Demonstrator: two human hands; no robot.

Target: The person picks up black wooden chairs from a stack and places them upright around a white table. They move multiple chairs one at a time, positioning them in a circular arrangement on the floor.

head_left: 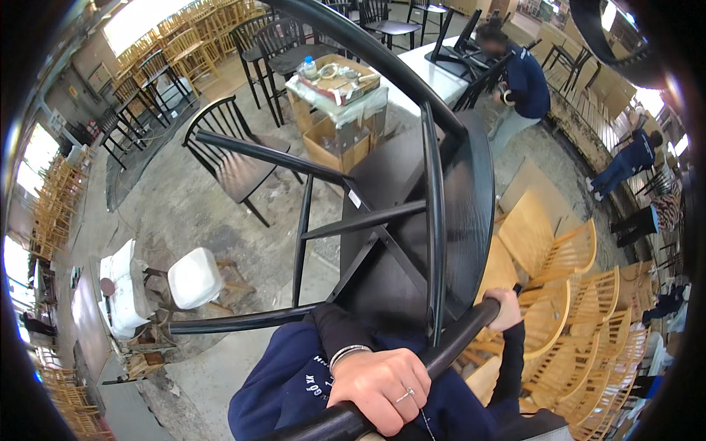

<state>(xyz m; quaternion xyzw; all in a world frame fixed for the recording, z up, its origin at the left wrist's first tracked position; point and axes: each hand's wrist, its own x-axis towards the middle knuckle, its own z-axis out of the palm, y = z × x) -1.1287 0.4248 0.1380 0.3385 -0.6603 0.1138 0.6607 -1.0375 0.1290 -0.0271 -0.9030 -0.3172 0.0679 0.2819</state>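
Note:
A black wooden chair (460, 213) is tipped on its side in front of me, its seat underside, crossed braces and round legs turned toward me. My left hand (386, 389), with a ring and bracelets, is closed round the nearest black leg. Farther along that leg, close to the seat, my right hand (504, 309) is also closed, its fingers partly hidden behind the wood. A small white label (354, 199) sits on the underside near one far leg. The chair's backrest is not visible.
A finished black chair (235, 158) stands ahead on the left, beside a box-topped work stand (342, 103). A white padded stool (195, 280) is at left. Unpainted wooden chairs (573, 338) crowd the right. A person (526, 84) works at a white table (430, 77) behind.

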